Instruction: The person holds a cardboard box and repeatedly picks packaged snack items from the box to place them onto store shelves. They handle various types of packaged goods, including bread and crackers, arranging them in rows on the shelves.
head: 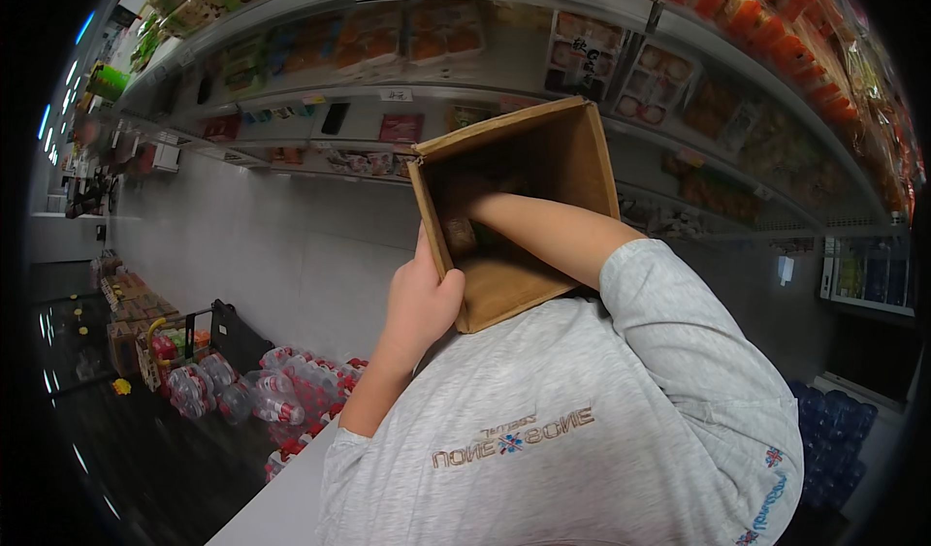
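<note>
An open cardboard box (520, 291) is tilted against my chest, its mouth facing up towards me. My left hand (429, 288) grips the box's near left wall, thumb outside and fingers along the edge. Deep inside the box reaches my right hand (465, 191); it is dim and blurred there, so its fingers and anything in them cannot be made out. A wrapped item (459, 235) lies in the box just below that hand, with darker contents behind it.
Shelves (480, 84) with packaged food run across the front, a black phone-like object (334, 119) on one. Orange-wrapped packs (771, 22) fill the upper right. At lower left are bundled bottles (291, 386) and a cart (156, 349); blue bottles (833, 437) stand at lower right.
</note>
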A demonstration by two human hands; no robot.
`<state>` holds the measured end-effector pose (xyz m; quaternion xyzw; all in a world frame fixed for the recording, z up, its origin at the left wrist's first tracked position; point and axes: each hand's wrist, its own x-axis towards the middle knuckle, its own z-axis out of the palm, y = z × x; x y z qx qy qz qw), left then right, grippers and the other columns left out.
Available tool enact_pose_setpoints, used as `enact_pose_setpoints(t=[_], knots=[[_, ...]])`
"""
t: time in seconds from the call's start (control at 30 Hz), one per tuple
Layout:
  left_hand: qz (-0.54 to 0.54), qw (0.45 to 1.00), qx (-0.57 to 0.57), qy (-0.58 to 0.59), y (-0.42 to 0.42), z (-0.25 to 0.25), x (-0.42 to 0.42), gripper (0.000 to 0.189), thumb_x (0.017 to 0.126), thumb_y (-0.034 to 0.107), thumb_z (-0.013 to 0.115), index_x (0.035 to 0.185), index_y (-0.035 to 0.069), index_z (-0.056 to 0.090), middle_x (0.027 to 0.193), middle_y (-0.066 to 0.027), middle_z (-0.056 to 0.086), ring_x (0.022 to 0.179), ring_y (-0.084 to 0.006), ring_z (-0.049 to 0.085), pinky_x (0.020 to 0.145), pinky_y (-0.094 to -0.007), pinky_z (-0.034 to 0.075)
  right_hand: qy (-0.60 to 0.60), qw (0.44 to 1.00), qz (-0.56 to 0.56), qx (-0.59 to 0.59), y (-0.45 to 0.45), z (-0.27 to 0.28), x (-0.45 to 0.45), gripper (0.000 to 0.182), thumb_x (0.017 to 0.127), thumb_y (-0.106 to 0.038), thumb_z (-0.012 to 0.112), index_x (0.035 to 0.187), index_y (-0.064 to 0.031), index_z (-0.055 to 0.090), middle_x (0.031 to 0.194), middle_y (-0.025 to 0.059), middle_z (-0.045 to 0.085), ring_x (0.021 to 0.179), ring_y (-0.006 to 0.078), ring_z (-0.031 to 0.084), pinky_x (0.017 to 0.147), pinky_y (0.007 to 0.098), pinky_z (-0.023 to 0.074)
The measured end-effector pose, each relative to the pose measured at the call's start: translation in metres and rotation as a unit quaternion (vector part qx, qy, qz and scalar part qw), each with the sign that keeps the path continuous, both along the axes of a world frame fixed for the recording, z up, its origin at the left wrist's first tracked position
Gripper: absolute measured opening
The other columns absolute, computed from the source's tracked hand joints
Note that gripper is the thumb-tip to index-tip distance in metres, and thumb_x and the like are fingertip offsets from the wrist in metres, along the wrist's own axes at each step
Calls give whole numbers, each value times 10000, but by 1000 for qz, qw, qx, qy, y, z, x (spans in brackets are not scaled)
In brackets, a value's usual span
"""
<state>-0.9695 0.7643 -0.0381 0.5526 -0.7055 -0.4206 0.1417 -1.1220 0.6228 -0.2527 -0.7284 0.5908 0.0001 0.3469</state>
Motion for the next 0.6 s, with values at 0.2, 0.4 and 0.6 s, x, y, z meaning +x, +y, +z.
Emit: enact_pose_setpoints(t=[0.2,0.4,0.6], knots=[[21,999,11,29,-1,-6,4,727,916,162,554,1624,95,407,1152,-344,741,1092,-581,686,951,-606,547,45,996,75,8,2,51,-4,432,784,-200,865,1195,-70,839,1225,195,811,1087,342,795,949,503,629],[42,998,44,24,-7,-26,13,692,924,176,550,1601,98,429,1186,-341,739,1137,-577,677,959,-601,543,70,969,158,-178,50,191,-34,331,938,-355,807,1154,-109,759,1080,124,783,1023,332,766,869,465,629],[19,999,35,-2,-11,-24,9,807,910,172,549,1681,109,321,1127,-345,750,1064,-578,698,938,-616,550,-25,826,91,-555,58,318,-117,209,879,-206,816,1046,-103,744,1044,90,741,987,303,720,868,425,605]])
